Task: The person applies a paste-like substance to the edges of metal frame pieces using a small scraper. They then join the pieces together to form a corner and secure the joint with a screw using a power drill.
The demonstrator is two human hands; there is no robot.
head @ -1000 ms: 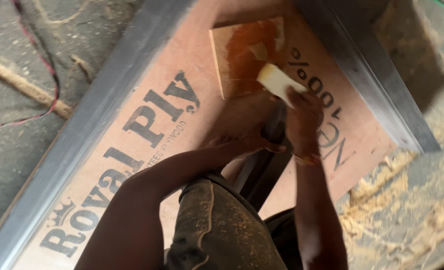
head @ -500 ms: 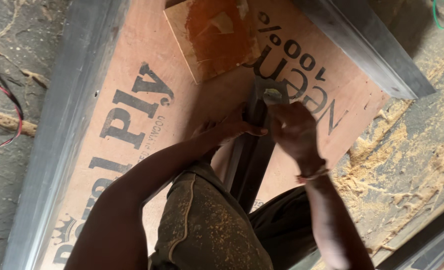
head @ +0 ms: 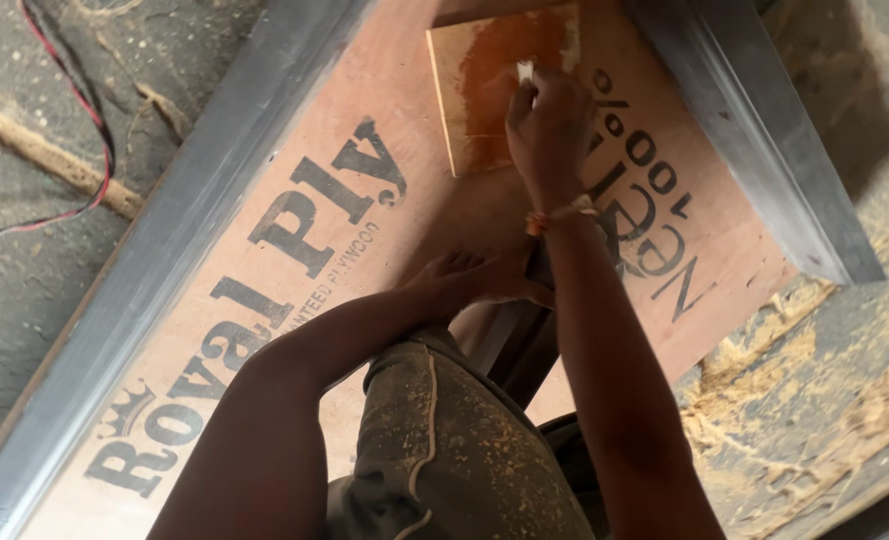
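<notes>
A small pale scraper (head: 525, 71) stands upright on the glue-smeared wood piece (head: 484, 100).

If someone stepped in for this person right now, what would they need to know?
Right hand: pinches a small pale piece against the small wooden board.
Left hand: rests on a dark metal strip near the knee.
Both lie on the large printed plywood sheet, between two grey metal rails.
Done: much of the small board shows an orange-brown smear.
Left: its left edge and corners look bare.
</notes>
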